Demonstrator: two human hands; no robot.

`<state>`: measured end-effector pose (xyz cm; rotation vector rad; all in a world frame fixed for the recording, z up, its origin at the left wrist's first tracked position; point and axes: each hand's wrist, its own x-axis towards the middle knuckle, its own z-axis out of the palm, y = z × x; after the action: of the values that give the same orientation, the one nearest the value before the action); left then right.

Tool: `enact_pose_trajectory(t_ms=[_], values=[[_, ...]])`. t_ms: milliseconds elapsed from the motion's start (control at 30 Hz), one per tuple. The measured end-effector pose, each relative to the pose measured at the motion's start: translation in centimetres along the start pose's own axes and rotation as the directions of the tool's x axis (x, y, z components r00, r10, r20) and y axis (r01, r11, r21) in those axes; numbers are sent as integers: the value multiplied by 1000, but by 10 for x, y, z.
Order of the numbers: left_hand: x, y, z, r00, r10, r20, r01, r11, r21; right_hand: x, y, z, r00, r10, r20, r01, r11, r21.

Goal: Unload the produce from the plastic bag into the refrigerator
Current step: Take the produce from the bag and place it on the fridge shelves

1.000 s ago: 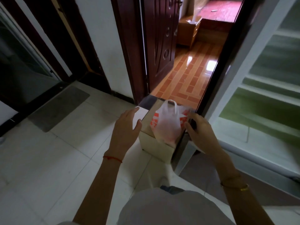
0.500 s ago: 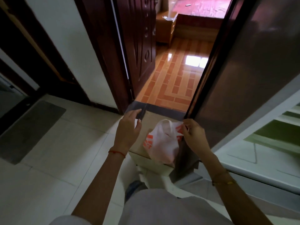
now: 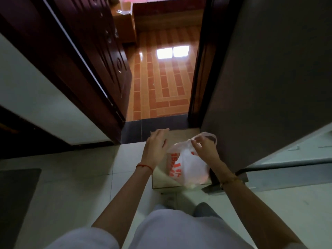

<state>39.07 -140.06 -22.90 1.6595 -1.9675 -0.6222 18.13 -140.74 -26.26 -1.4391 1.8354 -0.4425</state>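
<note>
Bag (image 3: 188,168) on box (image 3: 161,182) — contents unclear, right hand (image 3: 204,148) grip pinching its handles.

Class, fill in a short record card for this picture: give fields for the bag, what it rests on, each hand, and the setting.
bag: white plastic bag with red print, contents not identifiable
support: cardboard box on the tiled floor
left hand: open, beside the bag, not touching it
right hand: fingers on the bag's handles at the top
setting: beside an open doorway; refrigerator door on the right
</note>
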Motion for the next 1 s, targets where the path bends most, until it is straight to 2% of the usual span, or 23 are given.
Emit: enact_pose_trajectory(t_ms=[200, 267, 367, 467, 567, 700, 867, 1000], values=[[24, -26, 16, 991, 38, 130, -39, 999, 6, 13, -1, 29, 986, 167, -12, -165, 979, 118], [30, -33, 23, 990, 33, 140, -33, 999, -2, 14, 0, 41, 979, 203, 9, -200, 952, 233], [36, -38, 34, 986, 23, 164, -17, 999, -34, 14, 3, 54, 954, 290, 71, -284, 808, 516], [41, -40, 42, 980, 52, 194, -43, 998, -51, 14, 7, 58, 920, 362, 149, -370, 681, 632], [47, -39, 49, 968, 81, 239, -69, 996, -59, 11, 17, 57, 884, 446, 138, -420, 630, 653], [61, -36, 66, 937, 113, 332, -101, 993, -53, -4, 29, 42, 855, 518, -3, -418, 693, 588], [78, -16, 91, 872, 187, 453, -188, 981, -42, -16, 43, 31, 822, 565, -66, -416, 676, 608], [92, -9, 123, 806, 232, 544, -288, 957, 19, -13, 57, 27, 788, 589, -176, -389, 700, 599]])
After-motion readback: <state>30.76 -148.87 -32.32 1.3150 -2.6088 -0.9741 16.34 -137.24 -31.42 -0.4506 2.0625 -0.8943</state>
